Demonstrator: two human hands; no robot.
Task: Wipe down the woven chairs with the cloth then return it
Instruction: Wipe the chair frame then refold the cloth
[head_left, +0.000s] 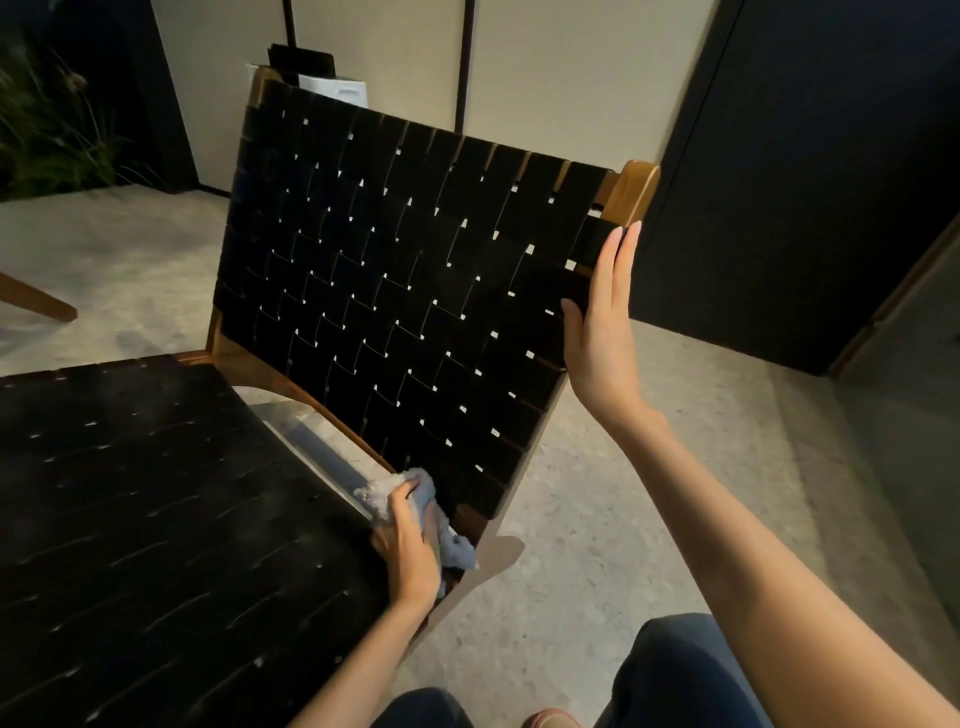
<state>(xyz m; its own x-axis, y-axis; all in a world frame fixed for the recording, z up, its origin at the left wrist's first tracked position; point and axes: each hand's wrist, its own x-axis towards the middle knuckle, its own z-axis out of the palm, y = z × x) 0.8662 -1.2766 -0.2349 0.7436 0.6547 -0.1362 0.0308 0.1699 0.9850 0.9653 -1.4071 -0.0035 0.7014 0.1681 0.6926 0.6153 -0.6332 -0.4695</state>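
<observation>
A chair with black woven straps on a wooden frame fills the view: its backrest (405, 280) slopes away from me and its seat (156, 509) spreads out at the lower left. My left hand (408, 545) grips a crumpled pale grey cloth (387, 491) at the lower right corner of the backrest, where it meets the seat. My right hand (602, 332) lies flat with straight fingers against the backrest's right edge, thumb on the front of the straps.
A wooden leg of another piece of furniture (36, 304) pokes in at the left. Behind the chair are pale wall panels (545, 67), a dark panel (805, 156) and a plant (47, 124). Speckled floor (623, 519) surrounds the chair; my knees (675, 670) are below.
</observation>
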